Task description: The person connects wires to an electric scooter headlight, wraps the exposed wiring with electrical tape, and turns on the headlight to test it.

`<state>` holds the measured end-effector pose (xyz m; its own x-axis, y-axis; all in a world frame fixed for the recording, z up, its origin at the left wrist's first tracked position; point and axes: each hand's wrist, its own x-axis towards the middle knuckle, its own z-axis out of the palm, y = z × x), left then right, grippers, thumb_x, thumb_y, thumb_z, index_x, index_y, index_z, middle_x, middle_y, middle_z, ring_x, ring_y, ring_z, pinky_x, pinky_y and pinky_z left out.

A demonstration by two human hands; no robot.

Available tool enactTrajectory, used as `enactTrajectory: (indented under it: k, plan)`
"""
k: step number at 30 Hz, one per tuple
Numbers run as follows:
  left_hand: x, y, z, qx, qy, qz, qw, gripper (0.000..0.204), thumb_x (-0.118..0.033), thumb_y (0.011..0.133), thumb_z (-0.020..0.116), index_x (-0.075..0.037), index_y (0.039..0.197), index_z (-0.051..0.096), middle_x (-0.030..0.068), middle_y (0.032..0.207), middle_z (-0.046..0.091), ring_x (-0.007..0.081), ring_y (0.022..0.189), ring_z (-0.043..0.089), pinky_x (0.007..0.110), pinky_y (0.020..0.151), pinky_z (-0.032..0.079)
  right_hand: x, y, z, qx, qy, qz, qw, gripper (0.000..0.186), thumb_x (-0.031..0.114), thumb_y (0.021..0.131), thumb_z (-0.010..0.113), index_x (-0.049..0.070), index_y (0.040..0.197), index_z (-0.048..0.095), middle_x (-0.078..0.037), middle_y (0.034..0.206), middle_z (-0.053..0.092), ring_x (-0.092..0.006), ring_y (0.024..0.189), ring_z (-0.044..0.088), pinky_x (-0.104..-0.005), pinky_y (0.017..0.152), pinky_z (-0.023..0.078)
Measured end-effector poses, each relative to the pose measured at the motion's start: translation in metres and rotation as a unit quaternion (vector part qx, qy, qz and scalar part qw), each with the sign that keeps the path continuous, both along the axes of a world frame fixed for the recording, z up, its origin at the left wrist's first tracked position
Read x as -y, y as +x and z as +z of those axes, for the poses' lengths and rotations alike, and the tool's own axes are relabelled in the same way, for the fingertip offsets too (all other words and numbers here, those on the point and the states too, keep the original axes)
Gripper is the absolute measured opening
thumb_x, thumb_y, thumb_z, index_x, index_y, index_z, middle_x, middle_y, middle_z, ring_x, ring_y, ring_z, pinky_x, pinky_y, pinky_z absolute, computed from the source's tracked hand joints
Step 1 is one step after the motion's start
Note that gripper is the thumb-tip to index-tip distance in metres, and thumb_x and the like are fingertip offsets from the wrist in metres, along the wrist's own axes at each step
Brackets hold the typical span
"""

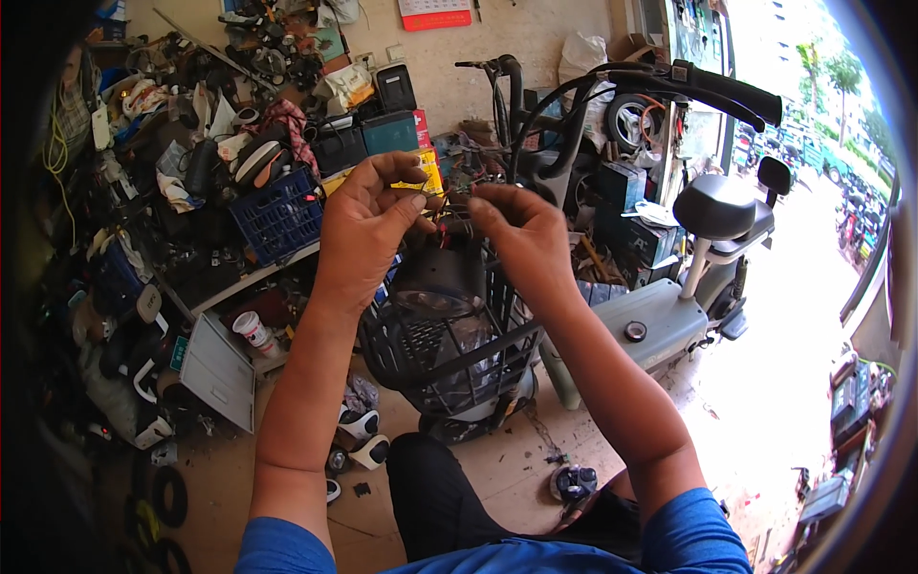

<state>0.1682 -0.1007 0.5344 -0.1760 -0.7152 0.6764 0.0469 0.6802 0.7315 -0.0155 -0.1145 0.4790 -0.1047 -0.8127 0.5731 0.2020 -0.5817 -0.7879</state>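
Thin wires (442, 228), some with red insulation, run between my two raised hands. My left hand (363, 234) pinches them between thumb and fingers. From the other side, my right hand (524, 222) has its thumb and fingertips closed on the wires as well. Just below the hands is a round black headlight (438, 277), with wires at its back. Beneath it, a black wire basket (449, 368) is fixed to the front of a grey electric scooter (641, 325). The wire ends are too small to make out.
A black handlebar grip (732, 94) reaches out at upper right, above the saddle (715, 206). On the scooter's body sits a tape roll (635, 331). Cluttered shelves with a blue crate (277, 216) fill the left. Loose parts (574, 483) lie on the floor.
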Motion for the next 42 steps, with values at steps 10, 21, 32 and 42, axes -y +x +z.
enactTrajectory:
  k: [10, 21, 32, 42]
  plan:
    - [-0.011, -0.013, 0.014, 0.223, -0.229, 0.164, 0.933, 0.053, 0.011, 0.095, 0.06, -0.006, 0.145, 0.052, 0.009, 0.126, 0.062, 0.016, 0.109, 0.07, 0.028, 0.084, 0.059, -0.021, -0.014, 0.042, -0.237, -0.344, -0.186, 0.889, 0.027, 0.006, 0.083, 0.077, 0.005, 0.11, 0.075, -0.014, 0.105, 0.073, -0.0345, 0.096, 0.071, -0.0424, 0.083, 0.056]
    - [-0.013, -0.01, 0.013, 0.123, -0.078, 0.078, 0.986, 0.043, 0.009, 0.097, 0.063, -0.001, 0.139, 0.056, 0.0073, 0.111, 0.067, 0.0116, 0.095, 0.068, 0.025, 0.075, 0.057, -0.027, -0.02, 0.033, -0.101, -0.09, 0.026, 0.99, 0.016, 0.008, 0.097, 0.07, -0.002, 0.109, 0.076, -0.009, 0.098, 0.078, -0.0086, 0.082, 0.066, -0.0276, 0.073, 0.054]
    - [-0.017, -0.01, 0.018, 0.141, -0.063, -0.001, 0.988, 0.037, 0.004, 0.095, 0.071, 0.003, 0.131, 0.061, 0.0086, 0.101, 0.075, 0.0105, 0.084, 0.07, 0.025, 0.068, 0.057, -0.031, -0.043, 0.041, -0.21, -0.138, 0.027, 0.967, 0.023, 0.01, 0.094, 0.075, -0.002, 0.114, 0.076, -0.01, 0.095, 0.077, -0.0111, 0.082, 0.068, -0.0294, 0.074, 0.055]
    - [-0.003, -0.015, 0.02, 0.053, -0.086, 0.036, 0.994, 0.031, 0.002, 0.096, 0.07, 0.001, 0.127, 0.066, 0.0099, 0.11, 0.075, 0.0118, 0.089, 0.071, 0.026, 0.07, 0.057, -0.024, -0.04, 0.034, -0.227, -0.198, -0.171, 0.938, 0.015, 0.011, 0.089, 0.077, 0.001, 0.101, 0.079, -0.011, 0.085, 0.076, -0.0151, 0.073, 0.07, -0.0307, 0.066, 0.055]
